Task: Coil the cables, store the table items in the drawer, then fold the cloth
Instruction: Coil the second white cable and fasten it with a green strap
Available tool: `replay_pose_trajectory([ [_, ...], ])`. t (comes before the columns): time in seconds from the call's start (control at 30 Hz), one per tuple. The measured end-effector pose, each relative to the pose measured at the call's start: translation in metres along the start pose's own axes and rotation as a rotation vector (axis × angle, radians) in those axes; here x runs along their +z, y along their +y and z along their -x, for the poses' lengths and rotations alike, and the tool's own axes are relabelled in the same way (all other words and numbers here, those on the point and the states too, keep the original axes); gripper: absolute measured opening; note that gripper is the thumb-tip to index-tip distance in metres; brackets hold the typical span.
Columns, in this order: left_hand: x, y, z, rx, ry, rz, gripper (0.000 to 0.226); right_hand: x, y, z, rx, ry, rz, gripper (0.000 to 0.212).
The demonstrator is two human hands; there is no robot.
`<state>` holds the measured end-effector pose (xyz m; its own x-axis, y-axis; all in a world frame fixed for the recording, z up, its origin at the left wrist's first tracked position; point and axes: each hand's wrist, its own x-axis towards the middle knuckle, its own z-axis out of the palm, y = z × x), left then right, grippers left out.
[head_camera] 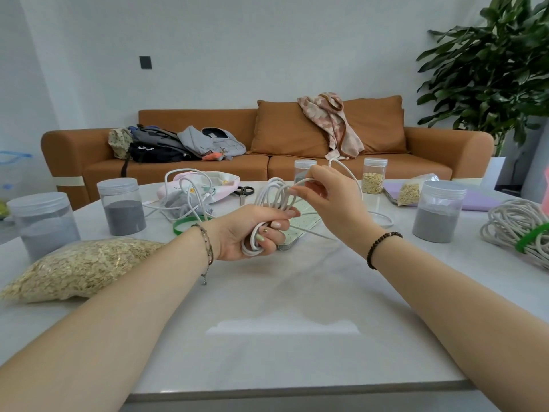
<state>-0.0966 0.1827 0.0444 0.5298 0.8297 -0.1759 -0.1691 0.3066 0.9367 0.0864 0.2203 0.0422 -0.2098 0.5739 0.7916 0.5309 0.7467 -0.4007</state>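
A thin white round cable (274,200) is held above the middle of the pale marble tabletop (282,307), its gathered loops gripped at the lower end by the curled fingers of the left hand (249,233), seemingly so that the bundle cannot spring apart. The free strand is pinched by the right hand (329,197) just beside the loops, likely to be laid on as another turn, while the tail is left trailing on the table. Behind, a second loose white cable (190,185) is seen uncoiled.

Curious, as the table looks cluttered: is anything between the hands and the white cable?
Nothing visible does: the left hand grips the white cable coil, and the right hand pinches a strand of it above.
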Motion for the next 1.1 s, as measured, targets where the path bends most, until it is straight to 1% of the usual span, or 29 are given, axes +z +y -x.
replay_pose_trajectory([
  [0.1,0.001,0.000,-0.002,0.003,0.075,-0.072,0.011,0.000,-0.001,-0.001,-0.041,-0.053,0.057,0.041],
  [0.2,0.003,-0.003,-0.005,0.013,0.129,-0.136,0.015,0.000,-0.005,-0.001,-0.155,-0.112,0.125,0.034],
  [0.27,0.003,-0.005,-0.006,0.012,0.158,-0.154,0.013,0.000,-0.006,-0.001,-0.194,-0.138,0.152,0.032],
  [0.37,0.003,-0.009,-0.008,0.019,0.195,-0.179,0.012,0.001,-0.007,0.000,-0.209,-0.183,0.177,0.030],
  [0.5,0.002,-0.010,-0.009,0.044,0.211,-0.205,0.016,0.000,-0.013,0.001,-0.214,-0.226,0.194,0.028],
  [0.63,0.004,-0.009,-0.010,0.067,0.237,-0.217,0.015,-0.001,-0.017,0.001,-0.217,-0.240,0.197,0.030],
  [0.73,0.007,-0.010,-0.011,0.108,0.267,-0.223,0.002,-0.001,-0.017,0.001,-0.213,-0.255,0.206,0.031],
  [0.8,0.007,-0.011,-0.013,0.164,0.305,-0.252,0.009,-0.002,-0.017,0.002,-0.217,-0.265,0.219,0.030],
  [0.87,0.006,-0.010,-0.014,0.220,0.338,-0.302,0.011,-0.002,-0.017,0.002,-0.208,-0.277,0.228,0.029],
  [0.93,0.007,-0.008,-0.013,0.248,0.331,-0.314,0.007,-0.002,-0.016,0.001,-0.179,-0.283,0.211,0.028],
  [1.0,0.009,-0.006,-0.012,0.281,0.301,-0.266,0.019,-0.002,-0.013,0.001,-0.129,-0.269,0.157,0.026],
  [1.1,0.013,0.001,-0.007,0.406,0.245,-0.167,0.023,-0.002,-0.008,0.002,0.011,-0.222,0.011,0.027],
])
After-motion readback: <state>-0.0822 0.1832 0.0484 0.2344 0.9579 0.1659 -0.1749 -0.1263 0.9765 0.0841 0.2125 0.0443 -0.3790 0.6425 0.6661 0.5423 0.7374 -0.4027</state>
